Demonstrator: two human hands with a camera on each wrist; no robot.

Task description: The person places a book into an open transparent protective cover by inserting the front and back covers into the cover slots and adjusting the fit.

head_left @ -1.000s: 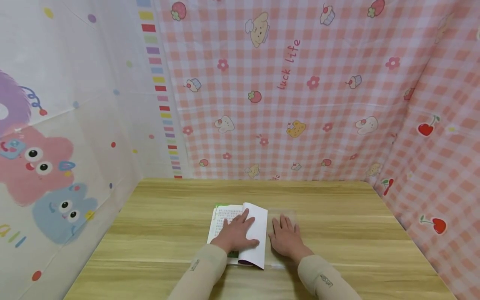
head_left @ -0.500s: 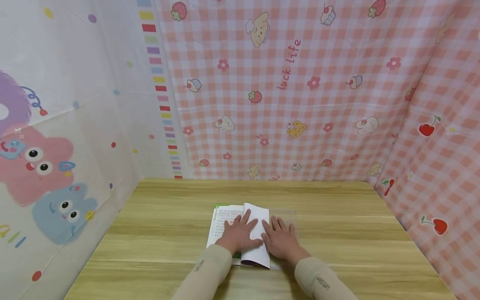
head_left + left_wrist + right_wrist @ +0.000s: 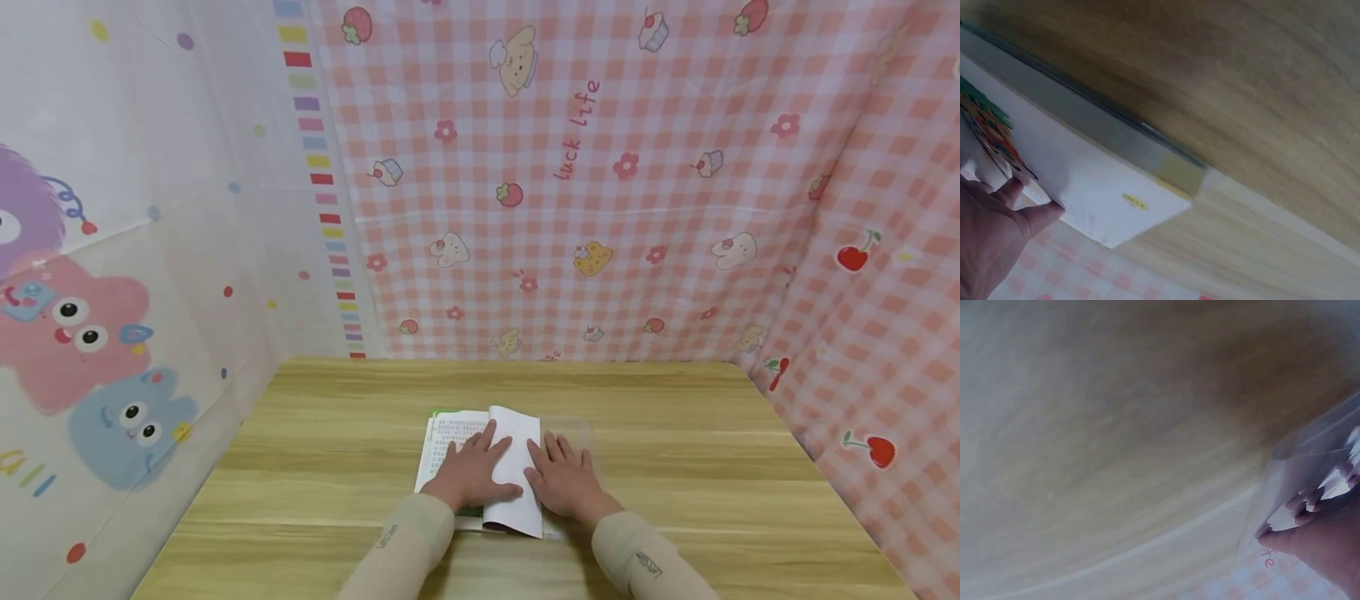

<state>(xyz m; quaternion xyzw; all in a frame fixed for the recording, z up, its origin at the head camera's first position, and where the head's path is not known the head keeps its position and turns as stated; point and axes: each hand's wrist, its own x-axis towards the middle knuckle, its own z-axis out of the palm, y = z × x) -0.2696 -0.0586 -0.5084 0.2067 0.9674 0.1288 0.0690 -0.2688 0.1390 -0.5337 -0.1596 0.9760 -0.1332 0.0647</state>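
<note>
An open book [image 3: 444,427] with printed text lies on the table, and a white sheet or cover flap [image 3: 516,518] bends up along its right side. My left hand [image 3: 474,473] rests on it with spread fingers, the thumb across the white flap. In the left wrist view the book's thick page edge [image 3: 1085,112] and coloured picture show beside that hand. Under my right hand [image 3: 564,482] lies a clear plastic sheet [image 3: 576,427]. Its straight fingers press the sheet, the thumb side at the flap's right edge. Glossy plastic [image 3: 1310,447] shows in the right wrist view.
The wooden table [image 3: 337,442] extends on all sides of the book. A pink checked cloth [image 3: 645,217] hangs behind it and at the right. At the left hangs a white cloth [image 3: 180,275] with cartoon figures.
My right hand has shifted left on the plastic until it meets the white flap. The flap's right edge now lies slightly farther right. My left hand stays on the book.
</note>
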